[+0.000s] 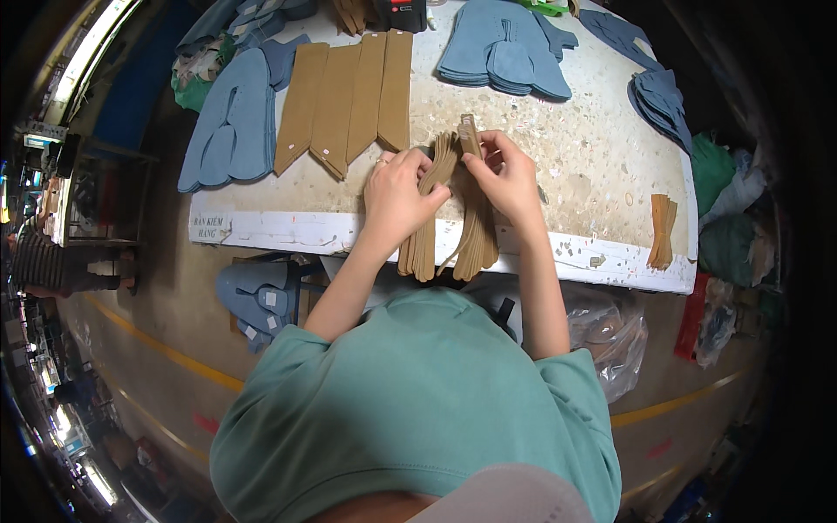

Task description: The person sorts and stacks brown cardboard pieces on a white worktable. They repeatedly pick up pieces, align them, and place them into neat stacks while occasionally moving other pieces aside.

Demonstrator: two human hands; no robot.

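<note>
Two bundles of thin brown leather-like strips stand side by side at the table's near edge, their lower ends hanging over it. My left hand [397, 196] is closed around the upper part of the left strip bundle [420, 248], thumb across its front. Fingers and thumb of my right hand [507, 181] pinch the right strip bundle [475, 235] close to its top, where a small pale label [469, 135] shows. Below the hands, the strips fan apart at their ends.
Brown pointed panels [349, 105] lie in stacks at the back left, beside blue cut pieces [228, 122]. More blue pieces [501, 52] sit farther back. A small brown strip bundle [663, 231] rests at the right on the scrap-strewn white table [584, 174]. A clear plastic bag [610, 340] is below.
</note>
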